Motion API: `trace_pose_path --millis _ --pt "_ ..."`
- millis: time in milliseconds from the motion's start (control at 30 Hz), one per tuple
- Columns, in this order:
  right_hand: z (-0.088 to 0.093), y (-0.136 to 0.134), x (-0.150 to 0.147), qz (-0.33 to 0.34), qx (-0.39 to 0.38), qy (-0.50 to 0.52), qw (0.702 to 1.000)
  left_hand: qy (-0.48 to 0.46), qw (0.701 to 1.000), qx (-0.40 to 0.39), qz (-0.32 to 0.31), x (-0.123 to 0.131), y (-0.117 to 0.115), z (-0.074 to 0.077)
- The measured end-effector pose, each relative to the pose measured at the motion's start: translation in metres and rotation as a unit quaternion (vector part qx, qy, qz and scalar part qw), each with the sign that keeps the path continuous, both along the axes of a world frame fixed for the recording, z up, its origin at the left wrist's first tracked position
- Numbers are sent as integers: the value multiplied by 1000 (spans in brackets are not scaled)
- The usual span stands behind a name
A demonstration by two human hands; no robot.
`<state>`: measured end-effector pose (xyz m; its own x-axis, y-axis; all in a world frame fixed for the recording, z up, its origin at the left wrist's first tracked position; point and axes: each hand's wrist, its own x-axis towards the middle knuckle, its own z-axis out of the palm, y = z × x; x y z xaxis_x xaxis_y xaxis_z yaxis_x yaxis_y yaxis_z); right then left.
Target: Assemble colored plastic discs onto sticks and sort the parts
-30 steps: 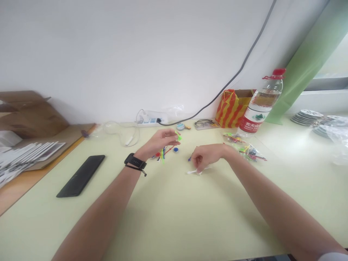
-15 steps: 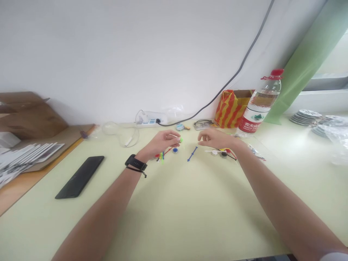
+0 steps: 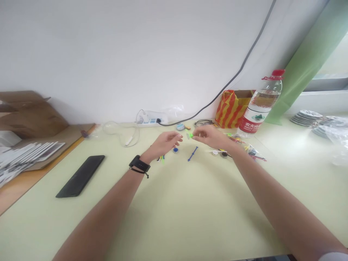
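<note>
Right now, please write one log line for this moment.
left hand: beside green piece, grip unclear | right hand: pinching green piece | blue stick: flat on table

A single head-worn camera looks forward and down across the table (image 3: 174, 217) toward the far wall (image 3: 136, 54), both forearms close beneath.

both forearms are bare up to the left hand (image 3: 165, 142) and right hand (image 3: 209, 137) at mid-frame. a black watch (image 3: 139, 164) with a thin loose strap end circles the left wrist. a sliver of white sleeve (image 3: 335, 256) shows in the lower right corner.
</note>
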<state>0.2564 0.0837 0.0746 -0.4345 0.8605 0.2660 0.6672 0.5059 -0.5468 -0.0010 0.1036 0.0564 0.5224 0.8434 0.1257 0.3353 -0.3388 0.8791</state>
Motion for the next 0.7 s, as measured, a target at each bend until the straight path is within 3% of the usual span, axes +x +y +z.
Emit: trace_pose_path --millis 67,200,300,433,533,700 --pt "-2 6 16 -48 -10 -67 997 58 996 60 15 -4 3 -4" --pt "-13 12 43 -109 -105 -194 969 172 975 137 21 -12 6 -14" --pt "-20 12 54 -118 -137 -223 958 218 962 166 1 -15 6 -20" --pt "-18 12 51 -130 -118 -228 958 236 954 184 -20 -16 6 -23" --pt "-14 13 37 -89 -86 -182 975 240 955 175 -6 -15 6 -20" --pt "-22 8 5 60 -118 -107 985 188 974 129 -17 -13 4 -11"
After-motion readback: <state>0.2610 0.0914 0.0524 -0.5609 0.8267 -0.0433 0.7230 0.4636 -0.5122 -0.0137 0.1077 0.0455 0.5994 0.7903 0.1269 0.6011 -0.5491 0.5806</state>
